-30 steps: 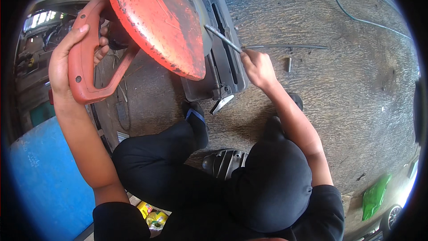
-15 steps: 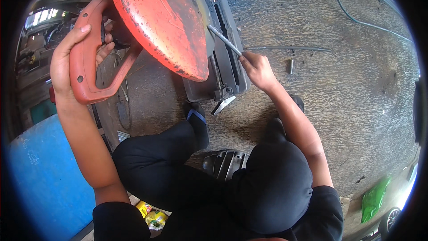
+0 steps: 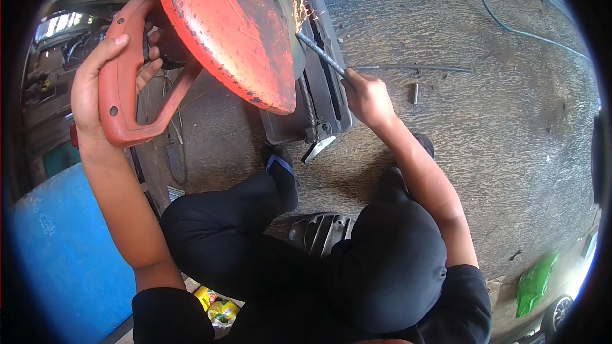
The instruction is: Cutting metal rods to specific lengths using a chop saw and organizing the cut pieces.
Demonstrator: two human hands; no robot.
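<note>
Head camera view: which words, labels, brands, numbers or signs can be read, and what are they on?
None reads clearly.
Blue surface: faint pale writing, too blurred to read.
Yellow packet: printing, too small to read.
Red saw guard: no lettering I can make out.

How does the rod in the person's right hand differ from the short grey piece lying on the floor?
The held rod looks longer than the short piece. The held rod slants from the right hand to the cutting disc, where sparks fly; the short piece lies loose on the floor. Both look grey and straight.
</note>
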